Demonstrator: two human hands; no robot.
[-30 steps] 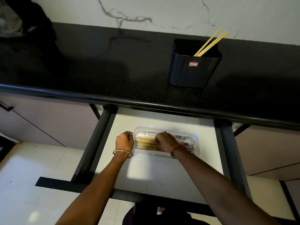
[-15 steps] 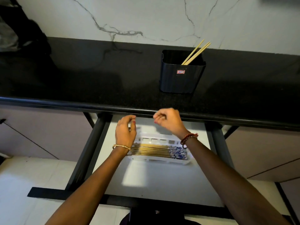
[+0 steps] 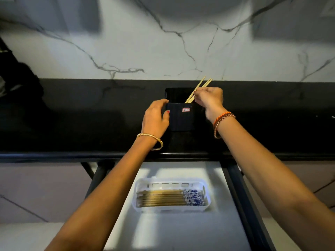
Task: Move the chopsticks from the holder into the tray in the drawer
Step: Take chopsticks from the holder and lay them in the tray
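Observation:
A dark rectangular holder [image 3: 181, 117] stands on the black counter. A few pale wooden chopsticks [image 3: 201, 86] lean out of its right side. My right hand [image 3: 208, 99] pinches those chopsticks just above the holder's rim. My left hand [image 3: 156, 117] grips the holder's left side, thumb on its front. Below, in the open white drawer [image 3: 181, 230], a clear plastic tray [image 3: 172, 181] holds several chopsticks [image 3: 163, 198] lying flat, their blue-patterned ends to the right.
The black counter [image 3: 72, 124] runs the full width, backed by a white marble wall [image 3: 126, 51]. A dark object [image 3: 16, 82] sits at the far left. Dark drawer rails [image 3: 241, 196] flank the drawer; cabinet fronts lie on both sides.
Both hands rose from the tray in the drawer to the holder on the counter. The left hand took the holder's side and the right closed on the remaining chopsticks.

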